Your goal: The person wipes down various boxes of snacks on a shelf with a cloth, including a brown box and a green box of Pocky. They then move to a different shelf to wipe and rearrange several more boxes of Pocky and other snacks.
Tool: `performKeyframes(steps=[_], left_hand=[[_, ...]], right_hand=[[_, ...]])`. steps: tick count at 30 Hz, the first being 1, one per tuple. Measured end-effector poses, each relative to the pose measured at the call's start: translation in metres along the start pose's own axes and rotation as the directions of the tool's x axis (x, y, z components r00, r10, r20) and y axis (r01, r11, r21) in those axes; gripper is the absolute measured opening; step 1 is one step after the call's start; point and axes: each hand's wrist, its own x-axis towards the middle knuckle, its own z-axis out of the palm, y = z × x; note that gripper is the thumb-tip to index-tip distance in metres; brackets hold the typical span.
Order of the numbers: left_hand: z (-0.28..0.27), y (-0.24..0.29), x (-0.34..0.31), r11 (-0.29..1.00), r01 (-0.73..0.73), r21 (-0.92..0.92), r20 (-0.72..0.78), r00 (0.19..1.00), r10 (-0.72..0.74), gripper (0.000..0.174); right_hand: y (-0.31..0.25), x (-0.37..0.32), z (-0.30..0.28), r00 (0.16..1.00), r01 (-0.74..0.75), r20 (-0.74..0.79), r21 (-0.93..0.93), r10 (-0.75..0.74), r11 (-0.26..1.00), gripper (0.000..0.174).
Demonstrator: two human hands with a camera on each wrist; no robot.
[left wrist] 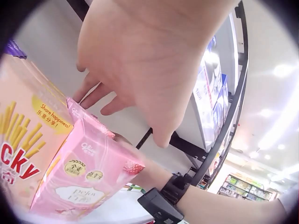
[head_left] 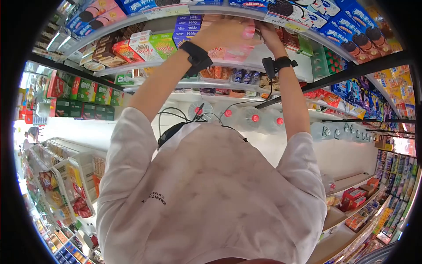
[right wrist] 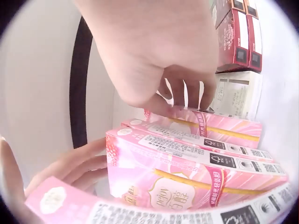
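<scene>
My left hand [head_left: 226, 33] reaches over a row of snack boxes on a shelf. In the left wrist view it hangs above the pink Pejoy box [left wrist: 96, 161] with fingers extended and slightly spread. My right hand [right wrist: 161, 56] bends over the rearmost pink Pejoy box [right wrist: 224, 128] in the right wrist view, its thumb on the near side and fingers curled behind, pinching the top edge. More pink boxes [right wrist: 163, 184] stand in front of that one. Left-hand fingers [right wrist: 88, 161] show straight beside the row. A peach Pocky box [left wrist: 28, 135] stands next to the pink one.
Purple Pocky boxes [head_left: 187, 28] and green Pocky boxes [head_left: 162, 45] stand left of the hands. Dark red boxes [right wrist: 236, 42] and a cream box [right wrist: 236, 95] lie beyond the right hand. An upper shelf with blue Oreo packs [head_left: 347, 28] overhangs. Large water bottles [head_left: 252, 119] stand below.
</scene>
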Motion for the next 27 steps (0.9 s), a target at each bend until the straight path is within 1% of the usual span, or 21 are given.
performKeyframes(steps=[2,3,5,6,8,9,12,15,17,18,20,21,23,24,26,27], left_hand=[[0.004,0.002,-0.006,0.996,-0.040,0.081,-0.036,0.998,0.043,0.090],[0.004,0.002,-0.005,0.991,-0.060,0.122,-0.060,0.996,0.068,0.092],[-0.012,0.017,-0.010,0.978,-0.029,0.207,0.068,0.998,0.015,0.094],[-0.017,0.023,-0.012,0.968,-0.017,0.249,0.131,0.991,-0.016,0.096],[-0.012,0.020,-0.016,0.976,-0.064,0.209,0.074,0.996,0.049,0.096],[-0.008,0.018,-0.018,0.978,-0.087,0.188,0.044,0.996,0.080,0.096],[-0.003,0.014,-0.025,0.992,-0.079,0.094,0.029,0.997,0.076,0.090],[0.003,0.004,-0.028,0.986,-0.136,0.101,0.056,0.990,0.131,0.084],[0.007,0.003,-0.026,0.984,-0.147,0.102,0.018,0.989,0.146,0.080],[0.007,0.003,-0.026,0.983,-0.152,0.103,-0.002,0.988,0.153,0.078],[0.003,0.005,-0.025,0.990,-0.116,0.082,0.042,0.993,0.113,0.072],[0.001,0.005,-0.024,0.993,-0.097,0.074,0.064,0.994,0.092,0.070],[0.000,0.007,-0.024,0.994,-0.095,0.059,0.022,0.995,0.093,0.064],[0.001,0.008,-0.024,0.994,-0.097,0.052,0.002,0.995,0.097,0.062],[0.003,0.009,-0.023,0.995,-0.088,0.049,-0.003,0.996,0.088,0.062],[0.004,0.009,-0.023,0.995,-0.084,0.046,-0.005,0.996,0.084,0.062]], right_hand=[[-0.002,-0.010,0.004,0.997,-0.052,-0.048,0.121,0.058,0.991,0.041],[-0.010,-0.018,0.010,0.992,-0.087,-0.079,0.147,0.100,0.985,0.042],[-0.028,-0.034,0.024,0.973,-0.155,-0.140,0.198,0.184,0.968,0.042],[-0.023,-0.035,0.023,0.972,-0.173,-0.121,0.203,0.200,0.964,0.047],[-0.006,-0.038,0.019,0.970,-0.208,-0.084,0.210,0.230,0.955,0.057],[-0.007,-0.042,0.023,0.963,-0.233,-0.082,0.228,0.257,0.945,0.061],[-0.022,-0.060,0.035,0.975,-0.181,-0.083,0.245,0.207,0.952,0.060],[-0.025,-0.068,0.039,0.978,-0.182,-0.069,0.204,0.199,0.962,0.061],[-0.032,-0.072,0.046,0.978,-0.175,-0.082,0.179,0.192,0.968,0.062],[-0.025,-0.069,0.045,0.983,-0.157,-0.072,0.162,0.171,0.974,0.063],[-0.003,-0.057,0.041,0.991,-0.117,-0.048,0.126,0.124,0.985,0.063],[-0.002,-0.058,0.042,0.995,-0.088,-0.035,0.151,0.095,0.985,0.064],[0.001,-0.055,0.046,0.999,-0.030,-0.009,0.205,0.033,0.978,0.067],[-0.005,-0.055,0.051,0.999,-0.040,0.004,0.229,0.040,0.973,0.069],[-0.016,-0.064,0.059,0.998,-0.063,0.030,0.279,0.057,0.958,0.075],[-0.026,-0.070,0.064,0.997,-0.083,0.015,0.261,0.082,0.962,0.078]])
